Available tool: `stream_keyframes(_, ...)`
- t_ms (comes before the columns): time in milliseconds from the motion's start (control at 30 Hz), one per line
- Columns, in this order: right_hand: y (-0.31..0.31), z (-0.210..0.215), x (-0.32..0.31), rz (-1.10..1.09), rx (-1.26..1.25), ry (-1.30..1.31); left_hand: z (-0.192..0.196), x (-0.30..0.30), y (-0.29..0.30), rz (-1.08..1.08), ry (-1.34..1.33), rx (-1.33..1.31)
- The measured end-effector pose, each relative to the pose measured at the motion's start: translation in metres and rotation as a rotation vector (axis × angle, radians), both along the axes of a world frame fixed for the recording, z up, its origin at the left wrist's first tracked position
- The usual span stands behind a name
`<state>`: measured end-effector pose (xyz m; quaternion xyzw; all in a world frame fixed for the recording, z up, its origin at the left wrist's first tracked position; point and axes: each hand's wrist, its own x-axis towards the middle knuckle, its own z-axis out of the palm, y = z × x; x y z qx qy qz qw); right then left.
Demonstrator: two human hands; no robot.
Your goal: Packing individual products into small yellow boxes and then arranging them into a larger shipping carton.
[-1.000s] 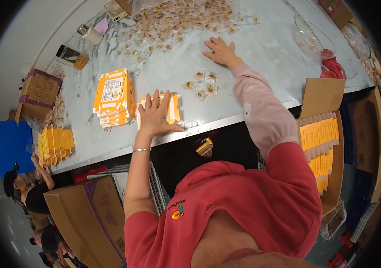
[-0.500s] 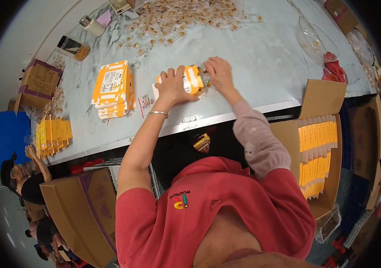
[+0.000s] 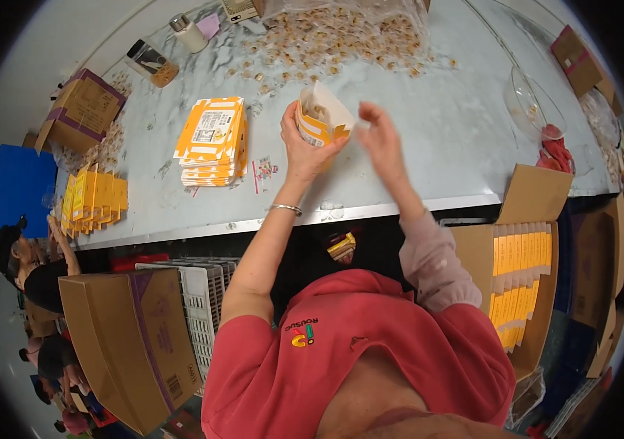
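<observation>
My left hand (image 3: 303, 152) is wrapped round a small yellow and white carton (image 3: 315, 133) and tilts it above the tabletop. Its top gapes, with a white flap standing up, and pale contents show dimly inside. Just to the right of the carton is my right hand (image 3: 385, 152), slightly blurred, its fingers loosely bent and apart with nothing visible in them. A stack of flattened yellow and white cartons (image 3: 211, 139) lies left of my left hand. Beyond the carton spreads a heap of small clear-wrapped packets (image 3: 334, 45).
An open cardboard box (image 3: 539, 300) with rows of yellow cartons stands at my right, below the table edge. On the far left are standing yellow cartons (image 3: 94, 199) and a co-worker's arm (image 3: 65, 245). A jar (image 3: 152, 64), a white bottle (image 3: 189, 35) and a clear bowl (image 3: 533, 106) sit farther back.
The carton has been raised from the table and tipped, so its open top now faces up. My right hand has drawn away to the right of it. The view has shifted slightly.
</observation>
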<state>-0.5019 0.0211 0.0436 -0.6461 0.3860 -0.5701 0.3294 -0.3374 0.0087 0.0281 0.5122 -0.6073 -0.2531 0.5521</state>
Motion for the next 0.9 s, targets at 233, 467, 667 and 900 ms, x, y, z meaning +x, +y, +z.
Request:
stream_keyframes(233, 0.021, -0.011, 0.024, 0.009, 0.155, -0.272, 0.041, 0.012, 0.032, -0.088, -0.33, 0.142)
stream_keyframes(467, 0.018, -0.004, 0.01, -0.172, 0.127, -0.133, 0.028, 0.002, 0.029, -0.24, 0.188, 0.049)
stream_keyframes(667, 0.031, -0.002, 0.021, -0.085, 0.422, -0.519, 0.039, -0.011, 0.045, -0.133, 0.408, 0.337)
stream_keyframes(900, 0.024, -0.032, 0.01, 0.047, 0.293, -0.721, 0.029, -0.016, 0.062, -0.281, 0.472, 0.181)
